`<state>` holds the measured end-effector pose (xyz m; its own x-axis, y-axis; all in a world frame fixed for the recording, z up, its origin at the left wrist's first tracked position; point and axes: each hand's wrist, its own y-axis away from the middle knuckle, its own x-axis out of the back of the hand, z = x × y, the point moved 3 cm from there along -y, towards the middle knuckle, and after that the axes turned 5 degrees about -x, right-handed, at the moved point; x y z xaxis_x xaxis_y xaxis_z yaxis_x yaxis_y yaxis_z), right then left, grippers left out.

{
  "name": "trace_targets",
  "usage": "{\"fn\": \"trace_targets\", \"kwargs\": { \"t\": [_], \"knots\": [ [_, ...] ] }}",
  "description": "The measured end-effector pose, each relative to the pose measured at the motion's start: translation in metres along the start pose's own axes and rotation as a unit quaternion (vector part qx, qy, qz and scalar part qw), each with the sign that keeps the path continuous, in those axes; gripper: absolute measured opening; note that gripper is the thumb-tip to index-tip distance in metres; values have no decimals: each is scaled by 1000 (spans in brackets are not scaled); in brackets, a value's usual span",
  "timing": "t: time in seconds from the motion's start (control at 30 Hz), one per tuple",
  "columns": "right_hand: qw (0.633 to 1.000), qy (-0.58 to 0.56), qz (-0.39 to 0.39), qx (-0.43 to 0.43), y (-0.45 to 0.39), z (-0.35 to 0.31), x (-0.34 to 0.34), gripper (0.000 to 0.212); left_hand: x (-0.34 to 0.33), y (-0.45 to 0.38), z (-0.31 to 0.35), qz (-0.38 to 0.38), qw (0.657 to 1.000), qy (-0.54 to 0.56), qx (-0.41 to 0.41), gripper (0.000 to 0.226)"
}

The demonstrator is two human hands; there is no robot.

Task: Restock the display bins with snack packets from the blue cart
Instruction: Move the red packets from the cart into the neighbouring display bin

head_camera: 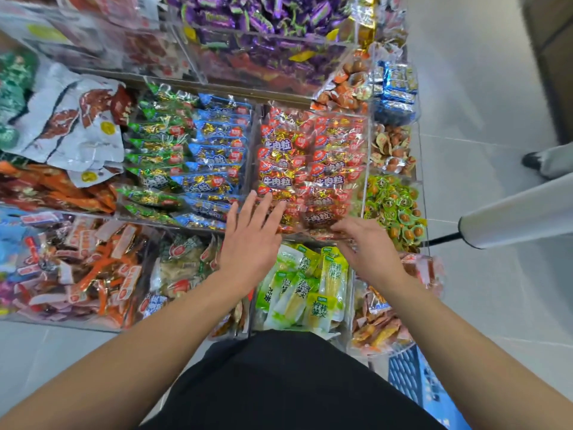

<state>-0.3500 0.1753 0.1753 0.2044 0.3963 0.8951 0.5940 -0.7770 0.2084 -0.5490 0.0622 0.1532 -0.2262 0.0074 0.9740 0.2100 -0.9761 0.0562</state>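
- Reaching over the display, the left hand (pixel 248 243) lies flat with its fingers (pixel 263 209) straight and spread, the tips resting on the near edge of the red snack packets (pixel 310 169) in the clear acrylic bin (pixel 367 156).
- The right hand (pixel 369 246) sits just right of the left one, its fingers (pixel 341 228) bent down onto the nearest red packets at the bin's front edge; whether they pinch a packet or only press on it cannot be told.
- Left of the left fingers, a neighbouring bin holds rows of blue packets (pixel 217 156) and, further left, green packets (pixel 155 150).
- Beneath both wrists, nearer the person, lies a bin of yellow-green packets (pixel 310 287).
- Right of the right fingers, beyond the clear bin wall, sit small green-wrapped sweets (pixel 393 209), with orange-brown wrapped sweets (pixel 393 150) past them.
- Far beyond the fingers, a higher bin is heaped with purple wrapped sweets (pixel 263 20).
- Far left of the left hand lie large white packets (pixel 77 125) and orange-red packets (pixel 77 274).
- The blue cart (pixel 415 377) shows only as a corner well behind the right hand, beside the right forearm.
- A pale cylinder (pixel 514 215) on a dark rod juts in from the right, near the right hand.
- Another person's shoe (pixel 531 159) stands on the grey tiled floor (pixel 480 88), well apart.
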Motion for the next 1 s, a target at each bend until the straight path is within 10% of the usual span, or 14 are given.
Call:
{"fn": "trace_targets", "kwargs": {
  "t": [0.17,0.47,0.77,1.0],
  "knots": [
    [994,-1,88,-58,-25,-6,-4,24,0,-9,-5,-9,999,-31,-4,59],
    [999,-14,19,27,-31,-6,4,29,16,-5,7,29,998,54,7,59],
    [990,-133,47,-18,-39,5,27,11,11,-21,50,95,990,102,-1,11],
    [999,-10,33,-36,-62,9,20,9,14,-31,54,119,986,114,12,8]
  ]
}}
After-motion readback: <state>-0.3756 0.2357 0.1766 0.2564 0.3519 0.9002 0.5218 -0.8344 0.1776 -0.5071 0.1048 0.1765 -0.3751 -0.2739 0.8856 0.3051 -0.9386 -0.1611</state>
